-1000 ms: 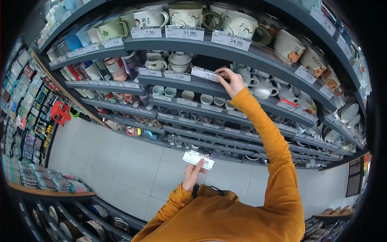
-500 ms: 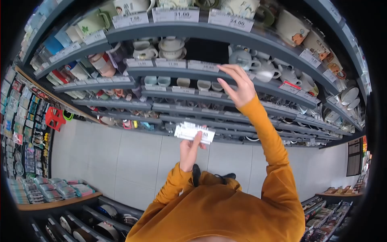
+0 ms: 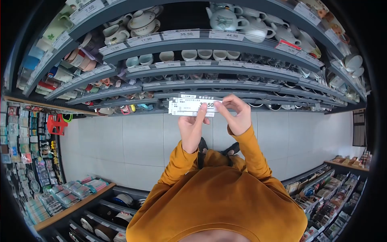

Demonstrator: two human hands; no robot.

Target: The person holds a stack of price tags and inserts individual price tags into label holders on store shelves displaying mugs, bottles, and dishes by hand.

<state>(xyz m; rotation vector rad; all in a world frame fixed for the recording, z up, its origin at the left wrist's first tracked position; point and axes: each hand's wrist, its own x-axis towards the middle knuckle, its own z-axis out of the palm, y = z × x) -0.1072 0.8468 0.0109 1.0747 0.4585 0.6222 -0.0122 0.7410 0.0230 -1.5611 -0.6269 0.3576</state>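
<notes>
In front of the shelving (image 3: 169, 46), the price labels (image 3: 187, 107) are being pinched by the left hand (image 3: 190, 132), their short end by the right hand (image 3: 240, 116). Light, bendable, possibly slippery handling is being presumed; an edge grip is being advised.

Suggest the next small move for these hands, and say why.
Probably, the right hand should slide the top price tag off the stack: it is at that tag's right end, while the left hand holds the overlapping tags.
</notes>
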